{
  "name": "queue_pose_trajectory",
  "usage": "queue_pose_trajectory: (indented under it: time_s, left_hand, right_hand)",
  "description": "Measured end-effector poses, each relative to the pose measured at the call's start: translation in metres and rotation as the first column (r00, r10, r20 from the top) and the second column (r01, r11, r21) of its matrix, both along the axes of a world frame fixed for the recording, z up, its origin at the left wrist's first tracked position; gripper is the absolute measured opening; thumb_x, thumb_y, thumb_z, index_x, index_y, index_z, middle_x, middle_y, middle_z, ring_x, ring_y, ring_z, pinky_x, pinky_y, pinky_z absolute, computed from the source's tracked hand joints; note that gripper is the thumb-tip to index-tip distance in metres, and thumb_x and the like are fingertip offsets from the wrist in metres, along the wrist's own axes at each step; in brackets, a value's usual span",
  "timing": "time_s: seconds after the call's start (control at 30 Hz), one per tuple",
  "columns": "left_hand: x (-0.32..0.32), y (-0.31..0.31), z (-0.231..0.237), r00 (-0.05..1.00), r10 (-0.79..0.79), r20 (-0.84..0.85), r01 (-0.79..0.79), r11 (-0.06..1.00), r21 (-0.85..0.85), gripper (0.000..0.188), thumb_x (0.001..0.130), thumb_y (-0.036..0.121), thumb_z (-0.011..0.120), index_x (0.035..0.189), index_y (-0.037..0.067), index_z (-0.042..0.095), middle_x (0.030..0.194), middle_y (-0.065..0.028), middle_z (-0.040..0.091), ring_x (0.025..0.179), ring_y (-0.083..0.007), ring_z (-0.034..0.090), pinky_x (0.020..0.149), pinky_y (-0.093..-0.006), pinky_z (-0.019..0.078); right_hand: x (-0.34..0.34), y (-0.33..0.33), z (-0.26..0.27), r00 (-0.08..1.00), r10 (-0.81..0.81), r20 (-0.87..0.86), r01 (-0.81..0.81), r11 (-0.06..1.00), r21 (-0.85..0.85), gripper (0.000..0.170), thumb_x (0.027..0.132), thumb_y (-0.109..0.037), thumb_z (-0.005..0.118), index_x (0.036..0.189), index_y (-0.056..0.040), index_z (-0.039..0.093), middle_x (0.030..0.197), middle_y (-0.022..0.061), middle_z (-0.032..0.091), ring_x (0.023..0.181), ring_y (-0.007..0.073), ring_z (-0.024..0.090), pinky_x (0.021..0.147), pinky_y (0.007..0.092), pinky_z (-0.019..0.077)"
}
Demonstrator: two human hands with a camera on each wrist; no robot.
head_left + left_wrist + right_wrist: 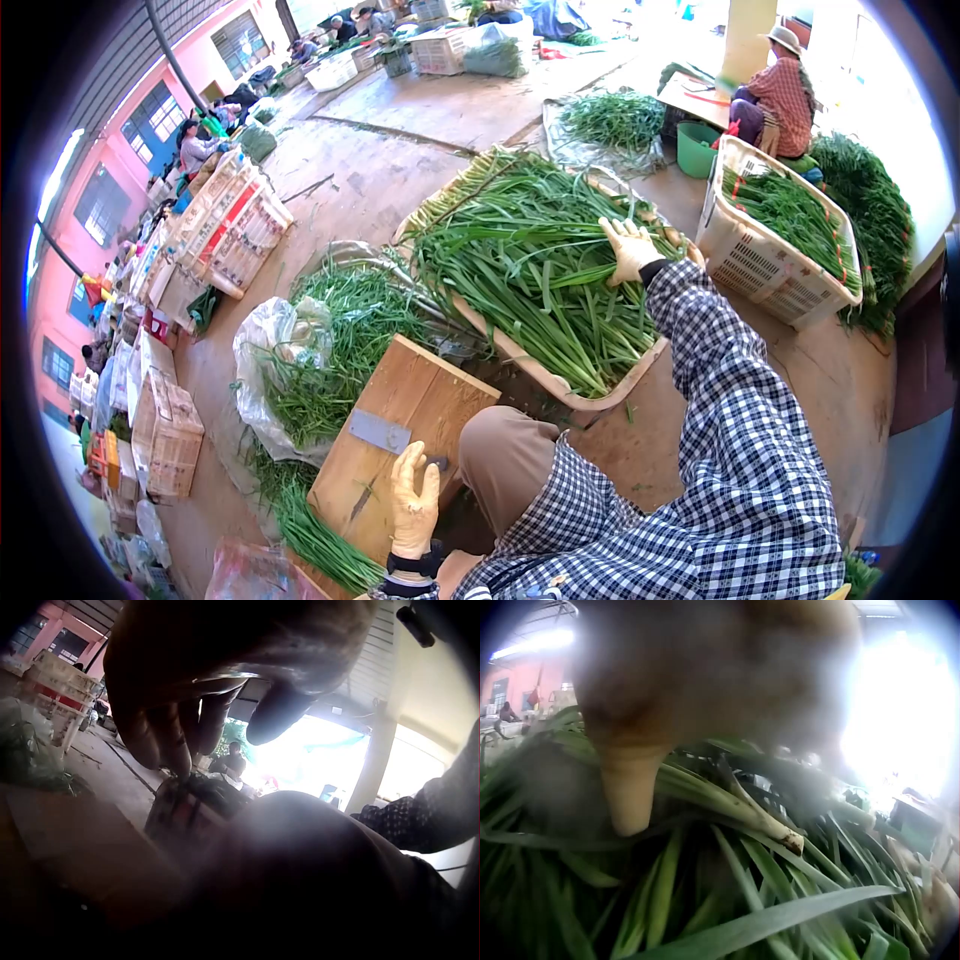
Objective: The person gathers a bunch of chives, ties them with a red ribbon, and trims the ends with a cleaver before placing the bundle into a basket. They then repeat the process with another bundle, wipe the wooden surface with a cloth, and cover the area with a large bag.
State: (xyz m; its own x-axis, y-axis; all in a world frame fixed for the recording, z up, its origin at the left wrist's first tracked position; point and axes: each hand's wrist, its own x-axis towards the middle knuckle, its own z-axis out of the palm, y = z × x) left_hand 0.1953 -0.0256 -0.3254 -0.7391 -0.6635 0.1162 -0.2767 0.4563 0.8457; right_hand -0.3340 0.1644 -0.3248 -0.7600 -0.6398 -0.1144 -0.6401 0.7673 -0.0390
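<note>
My right hand (630,250), in a pale glove, reaches over the far right part of a crate (590,402) heaped with long flat-leaved greens (540,250) resembling green garlic. Its fingers are spread and extended, holding nothing. In the right wrist view a gloved finger (630,796) points down at the leaves, close to a stalk with a pale root end (789,840). The left hand (415,500), also gloved, hovers beside my knee at a wooden block (430,375) with a metal plate (380,432) on it. Its fingers are loosely bent around nothing.
Loose greens (345,320) and clear plastic (262,345) lie left of the crate. A bundle of thin greens (325,540) sits at the block's near side. To the right stands a filled white crate (770,255), with a seated person (782,100) beyond it.
</note>
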Motion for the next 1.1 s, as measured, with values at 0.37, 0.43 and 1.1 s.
queue_pose_trajectory:
  time_s: [0.37,0.43,1.1]
  left_hand:
    - [-0.012,-0.009,0.003,0.999,-0.004,-0.041,0.003,0.999,-0.037,0.037,0.096,0.005,0.062,0.133,0.0,0.059,0.135,-0.0154,0.057,0.113,-0.0256,0.061,0.101,-0.0363,0.05]
    - [-0.017,-0.007,0.001,0.999,-0.011,-0.05,0.01,1.0,-0.023,0.037,0.096,0.006,0.063,0.133,0.0,0.059,0.135,-0.0156,0.057,0.114,-0.0261,0.061,0.101,-0.0365,0.0502]
    - [-0.001,0.032,-0.024,0.976,-0.039,-0.214,0.015,0.994,-0.112,0.036,0.095,0.017,0.068,0.127,0.002,0.062,0.131,-0.0185,0.061,0.124,-0.0342,0.058,0.106,-0.0398,0.0466]
  right_hand:
    - [0.037,0.001,0.029,0.929,0.173,-0.328,-0.237,0.957,-0.165,0.019,0.075,-0.014,0.069,0.092,-0.0066,0.064,0.09,0.0149,0.069,0.086,0.0348,0.069,0.077,0.0462,0.0544]
    - [0.082,0.01,0.038,0.966,0.127,-0.227,-0.154,0.982,-0.108,0.019,0.078,-0.017,0.07,0.092,-0.0054,0.065,0.089,0.0163,0.069,0.084,0.0351,0.069,0.078,0.0462,0.0553]
    - [0.198,-0.018,-0.073,0.979,-0.137,0.149,0.117,0.984,0.133,0.049,0.081,-0.028,0.073,0.118,-0.0011,0.055,0.106,0.0257,0.071,0.102,0.0427,0.068,0.089,0.0488,0.0551]
